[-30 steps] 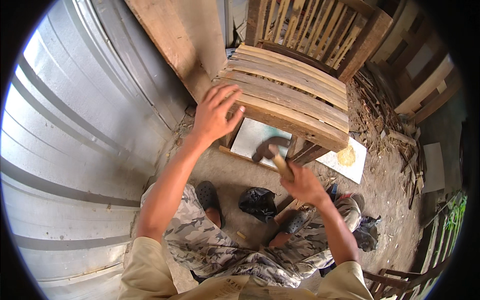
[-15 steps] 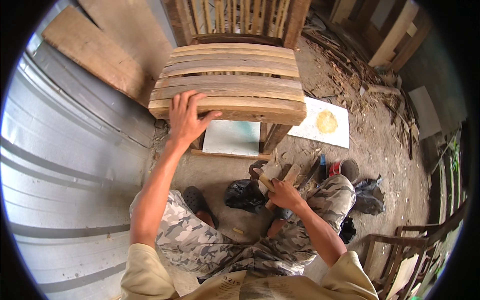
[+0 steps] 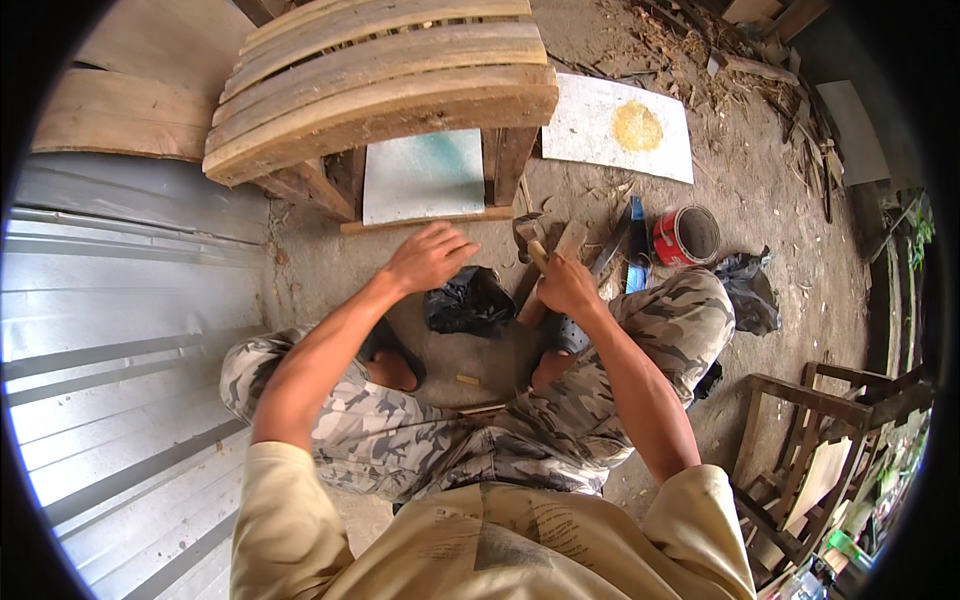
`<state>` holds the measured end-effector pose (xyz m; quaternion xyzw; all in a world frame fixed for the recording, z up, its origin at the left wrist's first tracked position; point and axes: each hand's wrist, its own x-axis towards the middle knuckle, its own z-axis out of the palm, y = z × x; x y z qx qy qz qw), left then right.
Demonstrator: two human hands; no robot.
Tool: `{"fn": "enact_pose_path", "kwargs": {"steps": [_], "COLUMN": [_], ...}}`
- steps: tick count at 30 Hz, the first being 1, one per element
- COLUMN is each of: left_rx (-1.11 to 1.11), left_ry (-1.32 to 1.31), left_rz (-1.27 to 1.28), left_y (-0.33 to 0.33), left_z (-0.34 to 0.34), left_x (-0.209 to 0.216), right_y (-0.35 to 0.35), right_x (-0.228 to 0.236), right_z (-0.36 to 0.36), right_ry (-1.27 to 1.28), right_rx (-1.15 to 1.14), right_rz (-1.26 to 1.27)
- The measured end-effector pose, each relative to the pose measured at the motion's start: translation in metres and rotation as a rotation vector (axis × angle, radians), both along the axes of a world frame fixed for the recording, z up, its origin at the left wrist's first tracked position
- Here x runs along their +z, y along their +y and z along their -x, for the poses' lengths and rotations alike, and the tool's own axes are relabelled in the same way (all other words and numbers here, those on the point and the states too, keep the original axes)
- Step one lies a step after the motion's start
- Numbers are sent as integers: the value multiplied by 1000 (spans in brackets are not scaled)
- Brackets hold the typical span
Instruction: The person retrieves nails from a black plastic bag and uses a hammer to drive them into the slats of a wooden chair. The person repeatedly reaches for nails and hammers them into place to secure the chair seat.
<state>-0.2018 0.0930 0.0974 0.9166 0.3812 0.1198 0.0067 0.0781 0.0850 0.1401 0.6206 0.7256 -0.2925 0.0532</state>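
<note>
My right hand (image 3: 568,287) is wrapped round the wooden handle of a hammer (image 3: 538,256), its dark head pointing away from me. Beneath it lie a wooden block (image 3: 570,243) and my shoe. My left hand (image 3: 432,258) hangs just above a black plastic bag (image 3: 470,300) on the ground, its fingers loosely bent and nothing visible in them. Ahead stands a slatted wooden chair (image 3: 390,110), out of reach of both hands. A pale board (image 3: 424,180) shows under its seat.
Right of my knee are a red can (image 3: 686,236), a saw (image 3: 612,240) with a blue part and crumpled black plastic (image 3: 748,290). A white board (image 3: 617,128) with a yellowish patch lies behind. Corrugated metal sheet (image 3: 130,290) borders the left; a wooden frame (image 3: 805,440) stands at right.
My left hand has let go of the chair's front edge and come down over the black bag. The right hand still holds the hammer. The view has tilted down towards me.
</note>
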Motion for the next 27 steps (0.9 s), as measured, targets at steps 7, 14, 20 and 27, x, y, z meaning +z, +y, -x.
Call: {"fn": "enact_pose_path", "kwargs": {"steps": [7,14,20,27], "left_rx": [429,848,792,806], "left_ry": [-153,-352,-316,-210], "left_rz": [681,564,744,592], "left_y": [-61,-85,-66,-77], "left_z": [-40,-7,2,-13], "left_x": [-109,-183,-179,-205], "right_y": [-1,-24,-34,-45], "right_x": [-13,-48,-65,-67], "right_z": [1,4,6,23], "right_ry": [-64,-125,-99,-126], "right_rx": [-12,218,335,513], "right_rz": [434,277,155,163]}}
